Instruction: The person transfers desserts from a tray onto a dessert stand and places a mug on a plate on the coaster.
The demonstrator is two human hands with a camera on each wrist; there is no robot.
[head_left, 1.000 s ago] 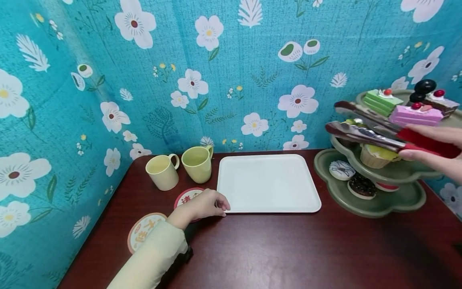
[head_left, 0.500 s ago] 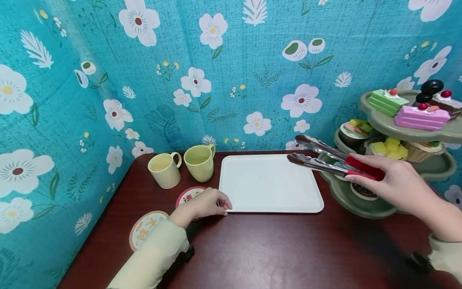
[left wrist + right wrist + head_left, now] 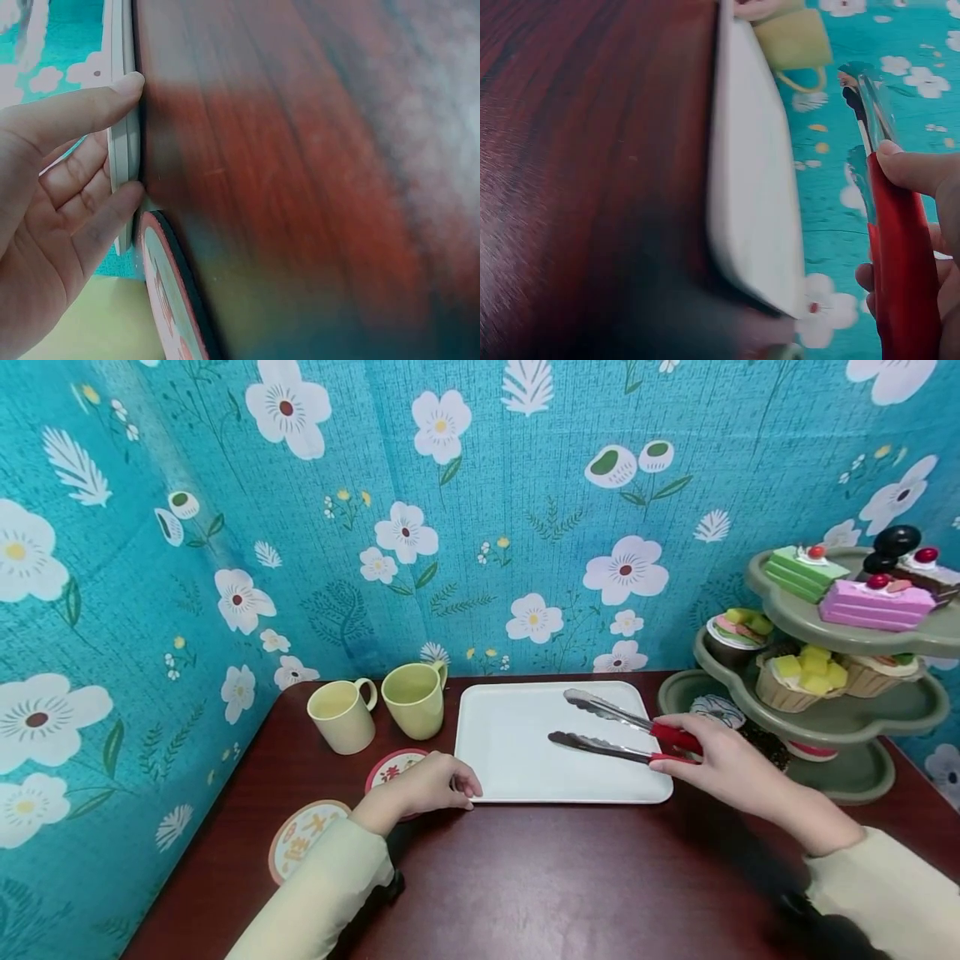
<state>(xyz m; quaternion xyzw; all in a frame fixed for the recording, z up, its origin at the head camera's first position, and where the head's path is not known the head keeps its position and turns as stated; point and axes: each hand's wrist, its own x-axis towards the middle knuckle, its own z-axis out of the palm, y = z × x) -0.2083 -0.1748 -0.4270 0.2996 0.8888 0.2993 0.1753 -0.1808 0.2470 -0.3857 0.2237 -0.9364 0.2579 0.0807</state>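
A white rectangular tray point(image 3: 502, 739) lies on the dark wooden table. At its front left corner my left hand point(image 3: 427, 785) holds the rim; the left wrist view shows the thumb and fingers of the left hand point(image 3: 52, 180) against the tray edge point(image 3: 124, 150). My right hand point(image 3: 723, 764) grips metal tongs point(image 3: 603, 747) by their red handles. The tongs hang over the right part of the tray, their arms spread with nothing between them. In the right wrist view the red handle point(image 3: 904, 255) sits between thumb and fingers.
Two yellowish mugs point(image 3: 341, 718) stand at the back left, with two round coasters point(image 3: 296, 839) in front of them. On the right rises a green tiered stand point(image 3: 817, 727) bearing toy cakes point(image 3: 873, 606), cupcakes point(image 3: 798, 681) and donuts point(image 3: 716, 710). A floral cloth point(image 3: 480, 527) hangs behind.
My right hand has brought the tongs leftward and down, from in front of the tiered stand to above the tray. The left hand stays at the tray corner.
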